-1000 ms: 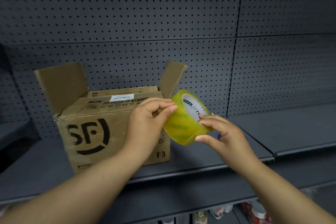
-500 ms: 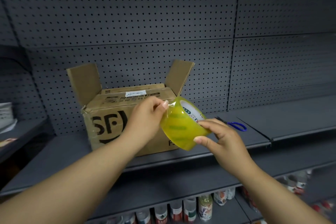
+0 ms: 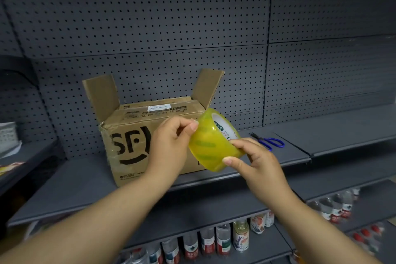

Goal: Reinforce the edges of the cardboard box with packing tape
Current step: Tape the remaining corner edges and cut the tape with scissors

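Tape roll [image 3: 211, 141]: yellow-tinted, held up in front of the box's right end.
Left hand [image 3: 169, 146]: fingertips pinched onto the roll's upper left edge.
Right hand [image 3: 257, 158]: roll gripped from the right, thumb laid under its outer face.
Cardboard box [image 3: 132, 135]: set on the grey shelf [image 3: 75, 182], both end flaps raised.
Scissors [image 3: 270, 142]: blue-handled, laid on the shelf further right.

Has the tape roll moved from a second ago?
No. The tape roll is still held before the right front corner of the box; only the camera shifted.
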`<move>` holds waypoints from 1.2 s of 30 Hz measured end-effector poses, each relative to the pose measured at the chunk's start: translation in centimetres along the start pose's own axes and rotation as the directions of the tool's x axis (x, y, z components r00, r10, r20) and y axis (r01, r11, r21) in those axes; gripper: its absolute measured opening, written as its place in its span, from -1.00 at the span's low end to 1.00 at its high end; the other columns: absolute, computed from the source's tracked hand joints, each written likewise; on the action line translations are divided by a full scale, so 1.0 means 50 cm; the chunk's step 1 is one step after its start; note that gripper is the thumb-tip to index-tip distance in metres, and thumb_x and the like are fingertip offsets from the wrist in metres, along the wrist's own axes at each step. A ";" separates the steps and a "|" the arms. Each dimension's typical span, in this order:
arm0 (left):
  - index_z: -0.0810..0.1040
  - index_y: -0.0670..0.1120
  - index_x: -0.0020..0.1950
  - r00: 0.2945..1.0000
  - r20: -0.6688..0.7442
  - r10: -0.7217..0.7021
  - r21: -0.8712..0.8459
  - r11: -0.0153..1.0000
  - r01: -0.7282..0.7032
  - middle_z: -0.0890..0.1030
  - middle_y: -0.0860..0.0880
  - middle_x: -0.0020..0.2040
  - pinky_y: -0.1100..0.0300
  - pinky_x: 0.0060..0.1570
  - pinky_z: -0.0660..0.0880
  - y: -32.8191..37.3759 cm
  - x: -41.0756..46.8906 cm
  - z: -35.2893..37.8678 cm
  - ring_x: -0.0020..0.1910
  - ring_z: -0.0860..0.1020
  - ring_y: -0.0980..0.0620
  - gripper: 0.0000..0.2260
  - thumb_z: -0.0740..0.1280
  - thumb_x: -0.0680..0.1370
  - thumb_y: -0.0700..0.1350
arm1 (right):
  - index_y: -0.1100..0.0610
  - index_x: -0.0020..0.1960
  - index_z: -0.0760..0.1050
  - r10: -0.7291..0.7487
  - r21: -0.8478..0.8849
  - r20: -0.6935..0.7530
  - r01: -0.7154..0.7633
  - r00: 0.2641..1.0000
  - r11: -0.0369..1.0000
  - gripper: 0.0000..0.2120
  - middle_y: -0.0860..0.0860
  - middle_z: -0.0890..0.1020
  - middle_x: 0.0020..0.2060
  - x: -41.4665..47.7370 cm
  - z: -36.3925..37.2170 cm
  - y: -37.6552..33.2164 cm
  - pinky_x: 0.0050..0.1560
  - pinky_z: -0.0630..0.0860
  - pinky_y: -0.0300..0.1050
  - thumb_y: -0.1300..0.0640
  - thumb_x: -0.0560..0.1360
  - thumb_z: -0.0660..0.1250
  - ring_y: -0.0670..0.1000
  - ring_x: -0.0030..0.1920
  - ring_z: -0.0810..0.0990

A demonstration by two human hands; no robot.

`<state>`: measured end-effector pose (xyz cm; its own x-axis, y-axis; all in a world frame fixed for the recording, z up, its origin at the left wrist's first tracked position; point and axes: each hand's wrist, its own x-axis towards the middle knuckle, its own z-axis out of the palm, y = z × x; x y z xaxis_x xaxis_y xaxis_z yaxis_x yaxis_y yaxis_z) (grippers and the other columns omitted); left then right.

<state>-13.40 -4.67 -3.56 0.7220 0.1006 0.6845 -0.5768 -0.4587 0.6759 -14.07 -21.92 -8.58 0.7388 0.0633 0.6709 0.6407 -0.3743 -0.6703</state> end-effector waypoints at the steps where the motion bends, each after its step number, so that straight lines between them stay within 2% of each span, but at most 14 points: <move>1: 0.57 -0.03 -0.18 1.000 0.024 -0.008 0.010 1.000 0.007 0.61 0.09 -0.16 0.37 -0.14 0.42 0.006 0.007 -0.004 -0.16 0.53 0.19 -0.90 0.31 0.52 -0.12 | -0.10 -0.05 0.51 0.011 0.004 0.004 -0.011 1.000 1.000 -0.75 -0.25 0.52 -0.11 -0.001 -0.004 -0.001 -0.03 0.33 -0.57 0.16 0.36 0.46 -0.40 -0.05 0.46; 5: 0.58 -0.08 -0.15 0.983 0.159 -0.096 0.039 0.995 0.091 0.63 -0.01 -0.15 0.09 -0.02 0.51 0.012 0.043 -0.017 -0.11 0.57 0.00 -0.85 0.27 0.55 -0.07 | -0.11 -0.04 0.50 0.057 0.034 0.060 -0.059 0.997 0.998 -0.75 -0.17 0.55 -0.09 0.004 -0.020 0.005 0.02 0.37 -0.48 0.06 0.32 0.45 -0.28 -0.04 0.50; 8: 0.51 -0.06 -0.23 0.955 0.237 -0.178 -0.052 0.979 0.195 0.62 -0.06 -0.16 -0.09 0.08 0.53 0.014 0.059 -0.021 -0.06 0.60 -0.11 -0.81 0.23 0.57 -0.09 | -0.05 -0.03 0.56 0.155 0.283 0.153 -0.193 0.976 0.940 -0.75 -0.09 0.62 -0.03 0.003 -0.023 0.006 0.12 0.40 -0.30 -0.02 0.30 0.40 -0.19 0.04 0.55; 11: 0.46 -0.04 -0.22 0.935 0.298 -0.191 0.024 0.981 0.193 0.62 -0.04 -0.14 -0.11 0.08 0.53 0.012 0.068 -0.019 -0.03 0.60 -0.12 -0.81 0.19 0.58 -0.07 | 0.03 0.06 0.56 0.326 0.625 0.083 -0.304 0.942 0.720 -0.50 -0.02 0.61 0.12 0.007 -0.013 0.010 0.30 0.39 -0.10 -0.31 0.30 0.34 -0.09 0.21 0.51; 14: 0.46 -0.06 -0.20 0.920 0.348 -0.178 0.020 0.983 0.183 0.63 -0.05 -0.13 -0.07 0.08 0.54 0.016 0.071 -0.014 -0.03 0.61 -0.09 -0.81 0.18 0.58 -0.06 | 0.01 0.18 0.49 0.642 0.688 0.289 -0.620 0.711 0.377 -0.50 0.07 0.53 0.24 0.027 -0.008 0.014 0.29 0.36 0.22 -0.28 0.41 0.16 0.11 0.21 0.52; 17: 0.45 -0.10 -0.18 0.888 0.434 -0.153 -0.043 0.981 0.190 0.60 0.00 -0.18 0.14 0.00 0.56 0.030 0.071 -0.007 -0.11 0.60 0.05 -0.82 0.17 0.59 -0.10 | 0.12 0.09 0.61 0.463 0.566 0.724 -0.824 0.511 0.025 -0.43 0.22 0.60 0.14 0.026 -0.008 0.025 0.13 0.42 0.32 -0.30 0.43 0.13 0.27 0.08 0.59; 20: 0.45 -0.13 -0.18 0.857 0.495 -0.143 -0.150 0.957 0.246 0.58 0.03 -0.25 0.30 -0.11 0.56 0.037 0.080 -0.008 -0.23 0.60 0.18 -0.83 0.18 0.58 -0.15 | 0.15 0.18 0.57 0.299 0.635 0.738 -0.773 0.605 -0.004 -0.39 0.22 0.57 0.19 0.023 -0.015 0.041 0.20 0.40 0.25 -0.25 0.31 0.37 0.23 0.13 0.56; 22: 0.49 -0.15 -0.17 0.850 0.515 -0.112 -0.170 0.958 0.230 0.60 0.08 -0.32 0.22 0.00 0.56 0.033 0.097 -0.017 -0.25 0.59 0.16 -0.86 0.21 0.57 -0.19 | 0.16 0.07 0.62 0.281 0.761 0.602 -0.644 0.747 0.081 -0.35 0.14 0.65 0.00 0.029 -0.023 0.050 0.08 0.54 0.07 -0.18 0.09 0.58 0.11 -0.04 0.63; 24: 0.56 -0.12 -0.12 0.840 0.530 -0.117 -0.137 0.966 0.221 0.62 0.06 -0.24 0.09 0.12 0.50 0.027 0.115 -0.029 -0.16 0.58 0.09 -0.92 0.28 0.52 -0.21 | 0.13 -0.01 0.63 0.278 0.791 0.420 -0.499 0.864 0.356 -0.35 0.05 0.66 -0.17 0.037 -0.034 0.046 -0.13 0.61 -0.07 -0.11 -0.03 0.64 0.01 -0.18 0.64; 26: 0.58 -0.07 0.03 0.796 0.568 -0.210 -0.145 0.926 0.348 0.63 -0.05 -0.02 0.10 0.11 0.52 0.013 0.127 -0.029 -0.03 0.59 0.00 -0.83 0.32 0.48 -0.22 | 0.08 0.05 0.54 0.264 0.655 0.264 -0.374 0.928 0.656 -0.29 0.01 0.66 -0.12 0.046 -0.040 0.038 -0.17 0.60 -0.09 -0.03 -0.06 0.64 0.02 -0.11 0.64; 28: 0.54 -0.09 0.18 0.724 0.606 -0.330 -0.219 0.806 0.550 0.61 -0.10 0.14 0.07 0.05 0.55 0.001 0.132 -0.017 0.04 0.59 -0.06 -0.69 0.31 0.43 -0.19 | -0.04 0.05 0.46 0.247 0.475 0.131 -0.280 0.960 0.834 -0.33 -0.02 0.63 -0.08 0.049 -0.040 0.035 -0.12 0.56 -0.09 0.01 -0.04 0.57 -0.01 -0.07 0.61; 31: 0.50 -0.20 0.21 0.677 0.599 -0.427 -0.371 0.602 0.707 0.58 -0.22 0.13 0.01 0.01 0.54 -0.005 0.140 0.005 -0.01 0.59 -0.11 -0.62 0.20 0.48 -0.03 | -0.24 -0.04 0.39 0.207 0.328 0.041 -0.209 0.977 0.921 -0.39 -0.10 0.58 -0.09 0.043 -0.031 0.042 -0.09 0.54 -0.11 -0.04 -0.03 0.55 -0.08 -0.09 0.58; 34: 0.55 -0.16 0.08 0.695 0.533 -0.483 -0.175 0.741 0.648 0.62 -0.16 0.03 0.10 0.01 0.52 -0.007 0.146 0.029 -0.07 0.60 -0.04 -0.46 0.31 0.35 0.25 | -0.33 -0.08 0.34 0.200 0.225 -0.044 -0.185 0.979 0.957 -0.39 -0.11 0.55 -0.06 0.039 -0.020 0.058 -0.01 0.54 -0.01 -0.11 -0.04 0.55 -0.03 -0.03 0.56; 36: 0.59 -0.14 -0.05 0.735 0.500 -0.458 -0.036 0.837 0.546 0.61 -0.11 -0.12 0.15 -0.03 0.43 -0.006 0.138 0.049 -0.20 0.53 0.00 -0.53 0.43 0.25 0.20 | -0.33 -0.08 0.31 0.209 0.170 -0.079 -0.193 0.975 0.966 -0.38 -0.15 0.52 -0.06 0.039 -0.015 0.065 -0.02 0.52 -0.10 -0.16 -0.04 0.53 -0.09 -0.02 0.55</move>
<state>-7.34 -6.00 0.30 0.9858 -0.1578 0.0566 -0.1021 -0.2973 0.9493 -10.70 -23.72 -9.24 0.8375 -0.0898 0.5390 0.5118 -0.2163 -0.8314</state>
